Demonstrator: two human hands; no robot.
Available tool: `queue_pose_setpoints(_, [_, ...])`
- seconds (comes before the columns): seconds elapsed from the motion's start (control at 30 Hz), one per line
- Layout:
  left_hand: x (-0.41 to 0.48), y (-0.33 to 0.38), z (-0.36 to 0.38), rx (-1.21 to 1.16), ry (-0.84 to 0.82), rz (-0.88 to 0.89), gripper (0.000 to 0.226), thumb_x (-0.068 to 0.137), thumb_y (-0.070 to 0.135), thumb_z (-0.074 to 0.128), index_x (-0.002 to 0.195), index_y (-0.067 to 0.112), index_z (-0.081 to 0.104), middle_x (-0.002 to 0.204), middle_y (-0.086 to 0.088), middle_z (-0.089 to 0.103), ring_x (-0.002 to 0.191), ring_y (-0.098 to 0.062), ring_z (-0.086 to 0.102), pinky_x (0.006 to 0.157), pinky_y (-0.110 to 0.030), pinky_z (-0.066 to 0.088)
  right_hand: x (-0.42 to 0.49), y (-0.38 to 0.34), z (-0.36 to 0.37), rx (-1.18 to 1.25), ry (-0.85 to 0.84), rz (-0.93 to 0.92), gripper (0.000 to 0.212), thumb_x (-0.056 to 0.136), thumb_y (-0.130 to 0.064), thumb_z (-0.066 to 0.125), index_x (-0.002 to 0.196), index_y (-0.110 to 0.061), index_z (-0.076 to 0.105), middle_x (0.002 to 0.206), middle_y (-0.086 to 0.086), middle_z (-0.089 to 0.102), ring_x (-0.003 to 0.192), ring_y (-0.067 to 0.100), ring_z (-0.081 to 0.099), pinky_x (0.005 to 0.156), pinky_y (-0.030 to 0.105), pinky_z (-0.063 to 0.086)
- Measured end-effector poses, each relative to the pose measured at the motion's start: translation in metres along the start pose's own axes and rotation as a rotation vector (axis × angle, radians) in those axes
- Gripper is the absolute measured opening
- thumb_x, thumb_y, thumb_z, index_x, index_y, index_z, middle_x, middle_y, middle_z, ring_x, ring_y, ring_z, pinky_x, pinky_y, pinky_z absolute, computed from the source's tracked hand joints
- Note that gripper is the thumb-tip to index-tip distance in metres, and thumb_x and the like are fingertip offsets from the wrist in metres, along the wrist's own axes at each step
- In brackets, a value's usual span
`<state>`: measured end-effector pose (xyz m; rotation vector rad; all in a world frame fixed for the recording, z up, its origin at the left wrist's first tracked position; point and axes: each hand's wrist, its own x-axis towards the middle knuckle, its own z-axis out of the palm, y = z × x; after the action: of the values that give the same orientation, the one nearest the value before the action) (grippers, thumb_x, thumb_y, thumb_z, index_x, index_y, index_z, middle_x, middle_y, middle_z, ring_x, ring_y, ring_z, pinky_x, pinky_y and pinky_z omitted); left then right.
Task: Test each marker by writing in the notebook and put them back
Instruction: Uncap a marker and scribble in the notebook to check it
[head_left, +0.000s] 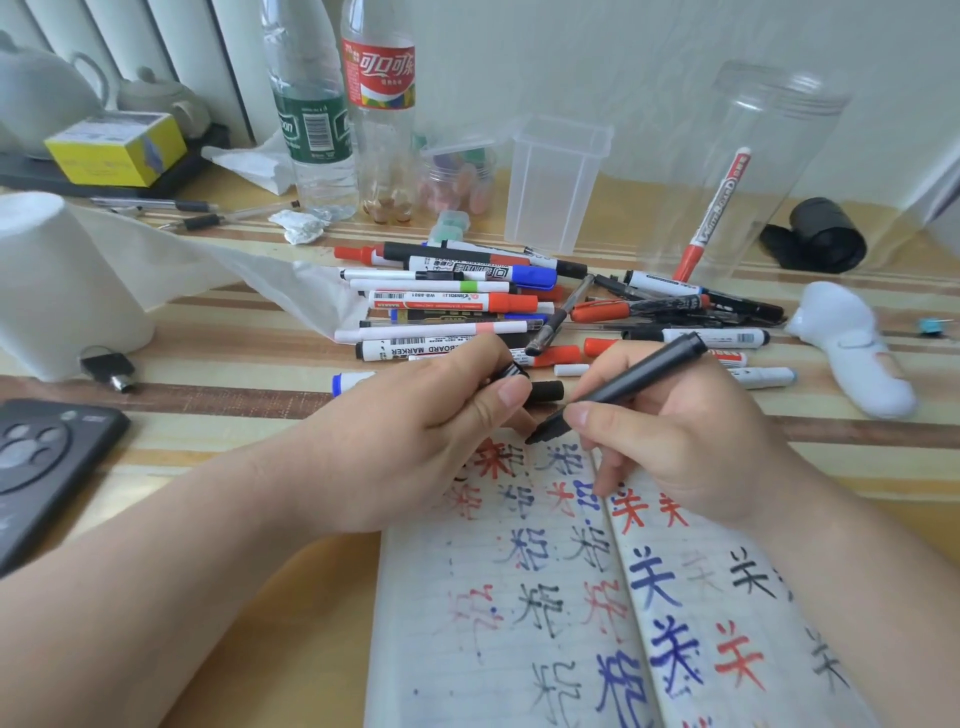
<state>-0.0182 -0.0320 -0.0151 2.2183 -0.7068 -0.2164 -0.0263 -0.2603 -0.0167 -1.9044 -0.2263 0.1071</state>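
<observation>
**A:** From the head view, how far along is this?

**B:** Well in, I judge. The open notebook (597, 597) on the counter (234, 364) is already crowded with red, blue and black characters across both pages. One red marker (714, 215) stands in the clear jar (753, 171), the only one put back that I can see. The pile of markers (467, 301) lying behind the notebook is large, and I cannot tell which of those are tested.

**A:** And the hands?

**B:** Close together over the notebook's top edge. The right hand (675, 441) is clamped on a black marker (618, 392), uncapped, tip angled down just above the page. The left hand (415, 421) is closed around a black cap (545, 391).

**A:** How does that marker look?

**B:** Slim, dark all over, tip pointed. No stroke from it shows under the tip.
</observation>
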Motion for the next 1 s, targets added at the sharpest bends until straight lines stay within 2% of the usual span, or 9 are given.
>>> queue_pose_setpoints(0.1, [-0.0005, -0.0001, 0.0003, 0.040, 0.009, -0.002, 0.041, 0.099, 0.055, 0.028, 0.105, 0.023, 0.052, 0.103, 0.018, 0.071, 0.100, -0.005, 0.063, 0.089, -0.035, 0.048, 0.0007, 0.0006, 0.0004, -0.028, -0.005, -0.013, 0.009, 0.078, -0.020, 0.071, 0.082, -0.012, 0.069, 0.062, 0.016, 0.064, 0.046, 0.037, 0.064, 0.049, 0.052, 0.052])
queue_pose_setpoints(0.23, [-0.0004, -0.0012, 0.0012, 0.073, 0.028, 0.010, 0.047, 0.105, 0.054, 0.025, 0.105, 0.018, 0.055, 0.089, 0.007, 0.067, 0.087, -0.017, 0.061, 0.080, -0.043, 0.048, 0.0014, 0.0008, 0.0001, -0.069, -0.027, -0.031, 0.009, 0.084, -0.016, 0.075, 0.085, -0.009, 0.069, 0.066, 0.026, 0.063, 0.044, 0.029, 0.062, 0.045, 0.032, 0.048])
queue_pose_setpoints(0.4, [0.0000, -0.0009, 0.0014, 0.075, 0.027, 0.017, 0.046, 0.106, 0.051, 0.025, 0.105, 0.017, 0.056, 0.094, 0.008, 0.070, 0.089, -0.013, 0.061, 0.080, -0.035, 0.045, 0.0018, -0.0015, 0.0005, -0.141, -0.018, -0.036, 0.009, 0.086, -0.004, 0.073, 0.080, -0.009, 0.069, 0.057, 0.001, 0.061, 0.045, 0.006, 0.054, 0.049, 0.018, 0.041])
queue_pose_setpoints(0.5, [-0.0006, 0.0020, 0.0004, 0.054, 0.019, -0.003, 0.041, 0.102, 0.049, 0.031, 0.106, 0.018, 0.058, 0.100, 0.022, 0.072, 0.092, 0.005, 0.060, 0.082, -0.018, 0.044, 0.0032, -0.0025, -0.0008, -0.175, 0.032, -0.021, 0.015, 0.084, -0.003, 0.072, 0.072, -0.010, 0.066, 0.053, 0.007, 0.059, 0.043, 0.009, 0.050, 0.048, 0.025, 0.040])
queue_pose_setpoints(0.57, [-0.0006, 0.0027, 0.0004, 0.062, 0.017, 0.004, 0.038, 0.101, 0.049, 0.031, 0.105, 0.020, 0.056, 0.102, 0.026, 0.072, 0.092, 0.012, 0.059, 0.081, -0.011, 0.041, 0.0038, -0.0029, -0.0027, -0.198, 0.072, -0.008, 0.017, 0.082, -0.002, 0.069, 0.068, -0.009, 0.064, 0.047, 0.006, 0.054, 0.042, 0.012, 0.047, 0.048, 0.027, 0.038])
queue_pose_setpoints(0.7, [-0.0004, 0.0007, 0.0003, 0.074, 0.041, 0.036, 0.037, 0.101, 0.049, 0.032, 0.102, 0.021, 0.055, 0.100, 0.026, 0.072, 0.091, 0.007, 0.061, 0.079, -0.015, 0.043, 0.0031, -0.0033, -0.0043, -0.213, 0.090, -0.009, 0.014, 0.082, -0.001, 0.068, 0.069, -0.003, 0.062, 0.047, 0.014, 0.050, 0.041, 0.014, 0.047, 0.047, 0.029, 0.038])
queue_pose_setpoints(0.8, [-0.0009, -0.0005, 0.0001, 0.089, 0.045, 0.043, 0.039, 0.103, 0.051, 0.030, 0.103, 0.021, 0.055, 0.100, 0.026, 0.071, 0.091, 0.006, 0.062, 0.081, -0.022, 0.046, 0.0009, -0.0011, -0.0027, -0.095, 0.085, -0.015, 0.014, 0.082, -0.004, 0.071, 0.071, -0.006, 0.063, 0.049, 0.016, 0.053, 0.040, 0.022, 0.052, 0.044, 0.029, 0.041])
queue_pose_setpoints(0.9, [-0.0008, -0.0013, 0.0004, 0.095, 0.048, 0.057, 0.038, 0.106, 0.049, 0.030, 0.102, 0.021, 0.055, 0.100, 0.026, 0.071, 0.091, 0.006, 0.062, 0.081, -0.023, 0.046, -0.0019, 0.0001, -0.0001, 0.053, 0.053, -0.019, 0.005, 0.077, -0.012, 0.068, 0.075, -0.009, 0.065, 0.057, 0.014, 0.060, 0.043, 0.028, 0.058, 0.044, 0.043, 0.048])
queue_pose_setpoints(1.0, [-0.0003, -0.0016, 0.0004, 0.075, 0.038, 0.065, 0.034, 0.106, 0.047, 0.032, 0.100, 0.022, 0.054, 0.100, 0.024, 0.073, 0.092, 0.005, 0.063, 0.081, -0.023, 0.047, -0.0021, 0.0016, 0.0021, 0.006, 0.013, -0.043, 0.005, 0.078, -0.016, 0.068, 0.076, -0.013, 0.065, 0.062, 0.024, 0.062, 0.046, 0.032, 0.062, 0.050, 0.053, 0.051])
